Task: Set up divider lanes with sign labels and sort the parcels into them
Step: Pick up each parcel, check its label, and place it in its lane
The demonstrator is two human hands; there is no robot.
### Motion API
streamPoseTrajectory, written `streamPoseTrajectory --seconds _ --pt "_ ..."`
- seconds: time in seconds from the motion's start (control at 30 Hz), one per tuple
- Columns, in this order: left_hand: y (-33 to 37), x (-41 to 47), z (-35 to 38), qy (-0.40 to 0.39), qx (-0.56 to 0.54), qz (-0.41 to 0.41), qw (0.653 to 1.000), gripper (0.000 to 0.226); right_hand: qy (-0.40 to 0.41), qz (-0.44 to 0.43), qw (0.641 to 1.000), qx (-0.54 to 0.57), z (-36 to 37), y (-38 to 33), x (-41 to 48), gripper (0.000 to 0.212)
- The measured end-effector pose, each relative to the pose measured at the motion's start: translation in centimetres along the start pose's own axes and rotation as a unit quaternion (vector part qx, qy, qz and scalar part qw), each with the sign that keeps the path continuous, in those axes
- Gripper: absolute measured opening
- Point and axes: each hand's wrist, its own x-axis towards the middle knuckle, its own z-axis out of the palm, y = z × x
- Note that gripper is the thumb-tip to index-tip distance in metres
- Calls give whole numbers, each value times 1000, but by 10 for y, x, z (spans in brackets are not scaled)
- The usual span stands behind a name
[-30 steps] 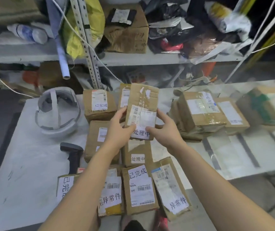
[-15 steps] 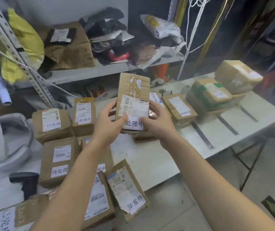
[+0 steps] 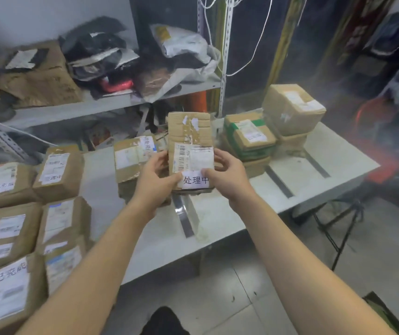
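- Both hands hold one brown parcel (image 3: pixel 190 139) upright above the table (image 3: pixel 220 213), with its labelled face toward the camera.
- The left hand (image 3: pixel 156 180) grips the parcel's lower left edge, with the thumb on the front and the fingers behind.
- The right hand (image 3: pixel 227 175) grips the lower right edge, its thumb tip touching the top of a white sign (image 3: pixel 197 182).
- The sign reads 处理中 and sits just under a barcode sticker (image 3: pixel 193 158).
- A dark strip (image 3: pixel 185 218) lies on the table just below the parcel. A second strip (image 3: pixel 279 182) and a third strip (image 3: pixel 316 165) lie further right, well apart.
- At the table's far side, right of the parcel, stands a green-taped stack (image 3: pixel 249 136). Just beside it a large box (image 3: pixel 292 107) tops another stack.
- Just behind the left hand lies a taped carton (image 3: pixel 130 160).
- More labelled cartons (image 3: pixel 58 172) lie flat side by side on the left. Their print is mostly blurred.
- A shelf (image 3: pixel 72 110) behind the table carries bags and a crumpled box.
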Motion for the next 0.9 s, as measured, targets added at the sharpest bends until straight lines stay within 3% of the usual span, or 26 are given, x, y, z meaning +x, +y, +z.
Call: streamPoseTrajectory --seconds 0.47,0.9 --pt "-39 107 63 45 -58 -63 995 65 -27 56 995 -80 -37 35 144 58" --pt "-83 180 88 44 -13 -154 987 67 -12 88 983 -164 -35 81 231 50"
